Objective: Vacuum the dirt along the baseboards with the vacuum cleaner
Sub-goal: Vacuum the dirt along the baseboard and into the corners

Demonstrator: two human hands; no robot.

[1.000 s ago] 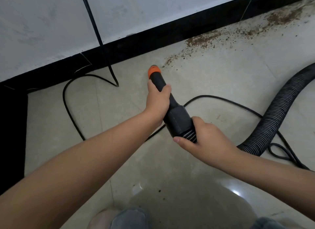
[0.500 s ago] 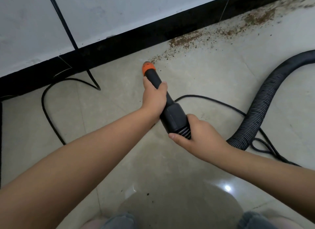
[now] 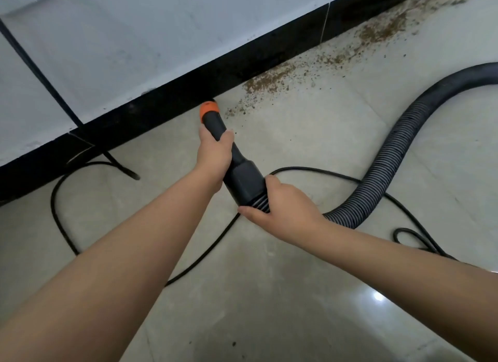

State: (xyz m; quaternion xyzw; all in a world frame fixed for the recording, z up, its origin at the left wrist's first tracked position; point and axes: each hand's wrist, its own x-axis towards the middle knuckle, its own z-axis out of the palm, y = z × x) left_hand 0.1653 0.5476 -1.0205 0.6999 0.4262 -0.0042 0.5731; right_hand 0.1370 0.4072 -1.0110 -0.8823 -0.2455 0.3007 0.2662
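Now both arms reach forward and down. The left hand (image 3: 214, 153) is wrapped around the narrow neck of the vacuum nozzle (image 3: 237, 162), and the right hand (image 3: 285, 202) grasps the ribbed hose (image 3: 398, 151) just behind the nozzle's wide collar. The orange tip (image 3: 208, 111) sits at the foot of the black baseboard (image 3: 161, 103), beside the brown dirt (image 3: 269, 82). The hose runs off the right edge; the fingers are mostly hidden underneath.
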